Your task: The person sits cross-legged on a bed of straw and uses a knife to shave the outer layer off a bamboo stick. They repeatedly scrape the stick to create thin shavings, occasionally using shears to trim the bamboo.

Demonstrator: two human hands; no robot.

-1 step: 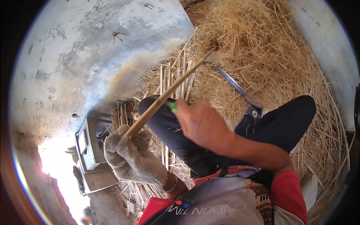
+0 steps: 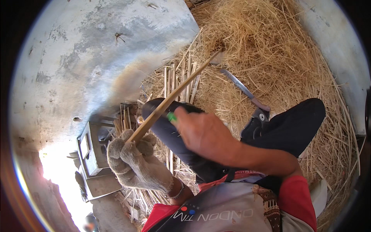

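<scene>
Bamboo strip slants from eight o'clock up to one o'clock, looking light, stiff and possibly splintery; its thick lower end seems the surest hold. The gloved left hand is clamped there. Apart from it, the bare right hand curls around a blurred green-handled tool. At two o'clock, a long knife lies on straw-like shavings.

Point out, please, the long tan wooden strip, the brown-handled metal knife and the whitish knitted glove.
Long tan wooden strip (image 2: 174, 94), head view: middle of its length.
Brown-handled metal knife (image 2: 242, 88), head view: its blade.
Whitish knitted glove (image 2: 142, 168), head view: between fingers and cuff.
</scene>
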